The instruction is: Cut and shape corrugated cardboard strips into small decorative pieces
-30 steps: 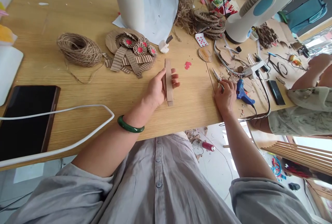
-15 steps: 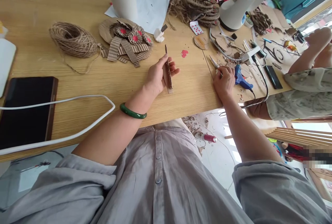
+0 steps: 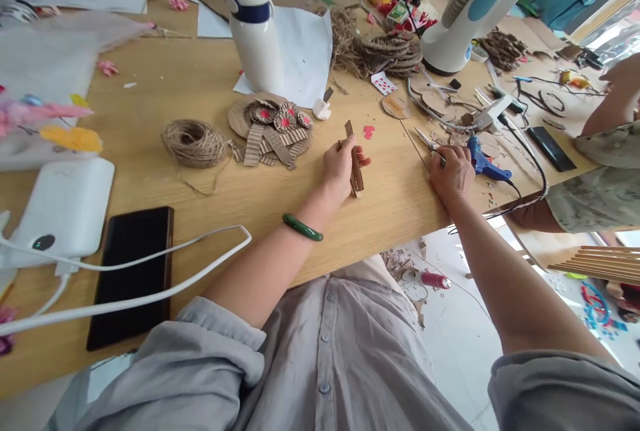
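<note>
My left hand [image 3: 341,168] is closed around narrow brown cardboard strips [image 3: 357,174], held upright just above the table. My right hand [image 3: 453,174] rests on the table with its fingers curled over the dark handles of scissors [image 3: 425,138]; their silver blades point away to the left. Right beside that hand lies a blue glue gun [image 3: 487,161]. Left of my left hand is a cardboard piece decorated with corrugated strips and red-centred rolled flowers [image 3: 285,121]. A ball of twine [image 3: 195,143] sits next to it.
A white bottle [image 3: 255,38] stands behind the flowers, and a white fan [image 3: 457,24] at the back right. A phone [image 3: 133,274], a white power bank [image 3: 70,208] and looping cables occupy the left. Another person's arm [image 3: 613,104] rests at the right edge.
The view has shifted, bringing more of the table's left and back into sight. The strips in my left hand have turned and now appear slightly apart. My right hand stays at the scissors.
</note>
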